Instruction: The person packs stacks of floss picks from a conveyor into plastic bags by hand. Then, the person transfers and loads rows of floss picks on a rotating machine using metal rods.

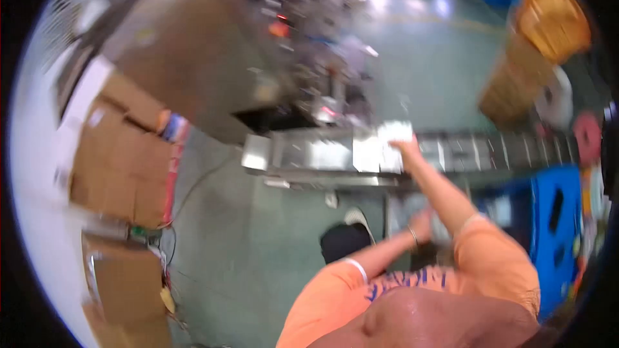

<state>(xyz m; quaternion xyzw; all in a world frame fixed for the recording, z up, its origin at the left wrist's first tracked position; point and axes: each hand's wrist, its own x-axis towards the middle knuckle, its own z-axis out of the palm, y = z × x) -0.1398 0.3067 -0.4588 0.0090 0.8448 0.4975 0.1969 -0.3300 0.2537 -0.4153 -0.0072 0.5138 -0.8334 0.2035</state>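
Note:
My right hand (pixel 406 149) reaches over a metal conveyor (pixel 477 153). Its thumb and fingers close on a glaring white flat piece (pixel 396 131), whose kind the glare hides. More white flat pieces (pixel 367 154) lie on the belt just left of it. Lower down, my left hand (pixel 422 224), with a bracelet at the wrist, is over a container (pixel 393 216) of pale, clear-looking items beneath the conveyor. Motion smears its fingers, so its grip does not show.
A blue crate (pixel 545 238) stands at my right. Blurred machinery with red lights (pixel 322 45) rises behind the conveyor. Cardboard (pixel 126 161) leans on the left, with cables on the floor. A carton (pixel 512 80) and an orange bag (pixel 551 16) are at far right.

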